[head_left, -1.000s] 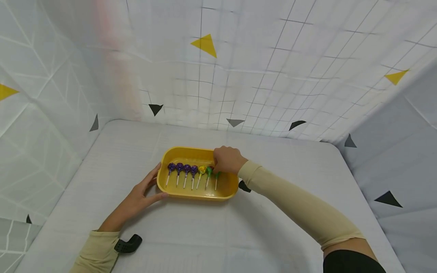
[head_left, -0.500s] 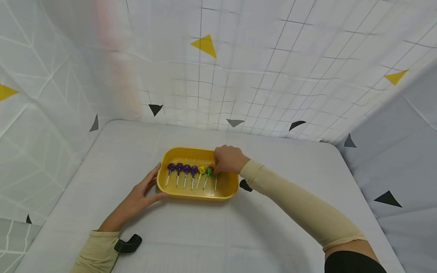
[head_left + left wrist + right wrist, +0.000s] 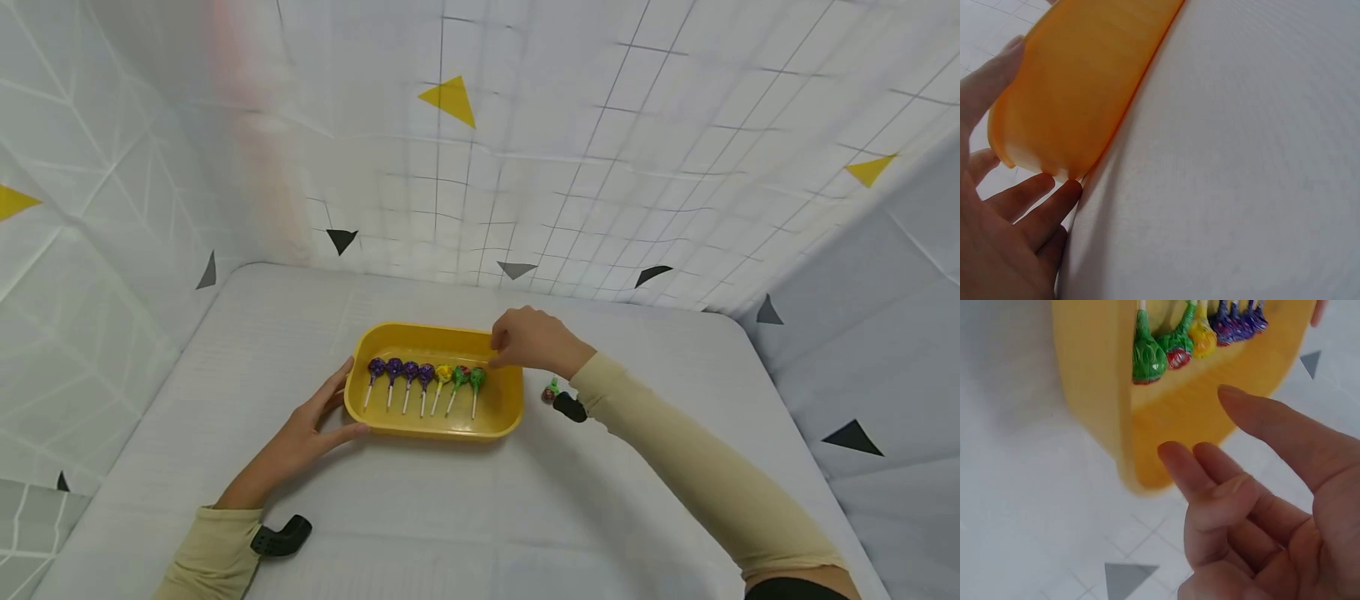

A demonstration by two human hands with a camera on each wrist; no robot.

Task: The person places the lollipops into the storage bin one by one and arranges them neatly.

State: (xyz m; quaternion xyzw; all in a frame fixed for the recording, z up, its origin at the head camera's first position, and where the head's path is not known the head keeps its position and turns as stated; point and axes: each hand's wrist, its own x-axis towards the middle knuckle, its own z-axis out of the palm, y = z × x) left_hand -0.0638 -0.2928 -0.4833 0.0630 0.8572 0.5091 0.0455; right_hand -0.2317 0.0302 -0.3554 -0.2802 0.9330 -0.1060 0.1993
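Observation:
A yellow plastic tray (image 3: 427,429) stands on the white table. In it lies a row of wrapped lollipops: several purple ones (image 3: 410,371) at left, one yellow (image 3: 444,373), then a green and red one (image 3: 461,377) and a green one (image 3: 477,379) at right. My left hand (image 3: 309,432) rests against the tray's left end, thumb on the near wall and extended fingers on the end wall. Over the tray's right end hovers my right hand (image 3: 542,342), its thumb apart from its fingers and nothing between them in the right wrist view.
Another green and red lollipop (image 3: 551,390) lies on the table right of the tray, partly hidden by the right wrist's black camera (image 3: 570,407). The left wrist bears a similar black camera (image 3: 282,536). White patterned cloth walls (image 3: 570,167) surround the table.
My right hand has let go of the rightmost green lollipop and drawn back to the right, uncovering its head and the lollipop on the table. My left hand has not moved.

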